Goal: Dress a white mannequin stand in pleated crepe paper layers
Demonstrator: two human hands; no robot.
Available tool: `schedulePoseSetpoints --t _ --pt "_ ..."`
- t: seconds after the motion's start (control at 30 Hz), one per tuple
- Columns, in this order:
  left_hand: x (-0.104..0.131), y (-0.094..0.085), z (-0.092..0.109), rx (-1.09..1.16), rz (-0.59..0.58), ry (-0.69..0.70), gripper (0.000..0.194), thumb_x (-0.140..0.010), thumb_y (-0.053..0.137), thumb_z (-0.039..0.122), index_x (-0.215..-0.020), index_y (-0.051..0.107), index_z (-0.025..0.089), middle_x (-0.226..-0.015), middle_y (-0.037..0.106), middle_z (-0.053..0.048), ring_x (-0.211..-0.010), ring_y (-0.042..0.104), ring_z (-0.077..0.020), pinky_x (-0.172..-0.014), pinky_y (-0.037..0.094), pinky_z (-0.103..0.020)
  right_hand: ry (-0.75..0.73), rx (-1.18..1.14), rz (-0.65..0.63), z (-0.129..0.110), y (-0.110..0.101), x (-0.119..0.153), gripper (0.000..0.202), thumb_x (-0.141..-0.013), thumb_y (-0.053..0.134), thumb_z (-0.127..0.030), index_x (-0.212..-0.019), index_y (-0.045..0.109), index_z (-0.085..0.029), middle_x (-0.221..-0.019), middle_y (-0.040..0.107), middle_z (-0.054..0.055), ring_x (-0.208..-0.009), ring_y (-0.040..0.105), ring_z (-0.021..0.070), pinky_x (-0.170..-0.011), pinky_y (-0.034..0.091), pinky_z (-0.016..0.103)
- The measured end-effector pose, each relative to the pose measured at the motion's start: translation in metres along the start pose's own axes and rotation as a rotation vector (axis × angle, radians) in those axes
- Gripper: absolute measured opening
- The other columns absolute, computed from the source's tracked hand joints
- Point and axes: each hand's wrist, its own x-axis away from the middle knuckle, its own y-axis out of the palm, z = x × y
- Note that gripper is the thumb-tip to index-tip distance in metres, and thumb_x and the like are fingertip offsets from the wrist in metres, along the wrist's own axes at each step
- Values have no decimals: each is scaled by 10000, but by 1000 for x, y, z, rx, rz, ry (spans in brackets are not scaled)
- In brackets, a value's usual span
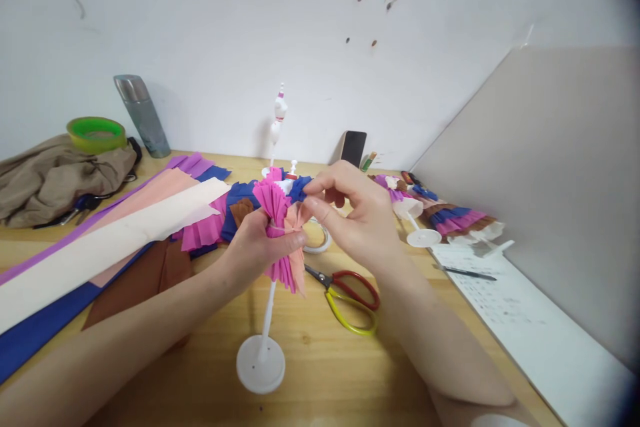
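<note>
Pleated pink crepe paper point(273, 201) and peach crepe paper point(297, 265) are gathered around a white stand point(261, 363) with a round base. My left hand point(257, 240) is closed on the gathered paper, its thumb across the front. My right hand point(357, 210) is at the right edge of the paper, thumb and index finger brought together near the peach piece; what lies between the fingertips is too small to make out. Blue ruffled paper point(300, 189) shows just behind. Scissors point(350, 293) with red and yellow handles lie under my right hand.
Long crepe strips point(110, 237) spread across the left. Behind are a flask point(143, 117), a green tape roll point(97, 135) on brown cloth point(60, 177), a white figure stand point(279, 113) and a phone point(353, 148). Ruffled paper pieces point(460, 220), a pen point(469, 273) and a printed sheet point(510, 313) lie right.
</note>
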Motion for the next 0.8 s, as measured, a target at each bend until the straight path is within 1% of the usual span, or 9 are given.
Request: schedulePoseSetpoints --t 0.07,0.13,0.2,0.27,0.33,0.4,0.57,0.7,0.8 --pt "-1 -1 0 21 -23 4 355 -690 807 386 -900 698 122 -788 715 -56 -764 645 -211 -719 480 -326 58 -49 -1 3 -6 -2 83 -809 613 -119 -770 647 -185 -719 634 -1 -618 536 124 -556 407 270" --pt "0 -1 0 38 -40 19 359 -703 798 382 -925 705 115 -822 730 -64 -784 649 -207 -747 481 -325 89 -49 -24 4 -14 -4 88 -823 622 -157 -749 663 -180 -692 658 0 -577 526 115 -526 385 264" --pt "1 0 2 40 -34 16 334 -711 792 373 -904 702 115 -763 711 -40 -712 618 -170 -700 466 -298 70 -5 -61 4 -20 -4 91 -816 630 -161 -738 674 -180 -681 664 -2 -568 517 112 -523 373 265" --pt "2 1 3 37 -21 -2 315 -707 795 362 -879 690 121 -699 675 -11 -641 571 -138 -626 431 -266 14 59 -120 2 -22 -3 88 -781 627 -117 -777 687 -182 -707 658 0 -616 534 125 -562 391 277" --pt "3 2 5 41 -18 -13 300 -696 802 351 -851 679 125 -656 641 10 -598 531 -116 -574 395 -245 -41 113 -176 1 -22 -2 152 -746 607 -66 -807 682 -183 -747 644 8 -691 558 147 -618 415 295" --pt "4 2 7 48 -23 -21 300 -678 814 339 -837 675 125 -643 626 20 -585 514 -106 -555 379 -234 -54 139 -201 0 -19 -2 164 -733 593 -40 -780 661 -182 -754 624 10 -734 566 158 -652 424 306" --pt "3 2 8 48 -17 -29 328 -673 814 345 -864 680 115 -680 644 6 -621 539 -115 -584 400 -235 -8 112 -154 -1 -9 0 136 -760 623 -73 -685 603 -186 -693 577 -10 -676 520 139 -631 409 293" --pt "2 1 5 50 -17 -12 308 -686 804 346 -846 674 117 -686 642 2 -635 546 -122 -616 415 -248 -1 115 -156 -2 -8 1 92 -766 626 -97 -763 622 -188 -730 595 -8 -660 503 135 -628 407 294" --pt "2 1 5 54 -13 -15 306 -690 805 346 -854 669 126 -680 641 4 -640 558 -134 -621 423 -258 -13 161 -178 -2 -12 2 170 -731 586 -45 -822 620 -185 -792 609 6 -717 539 149 -650 418 299"
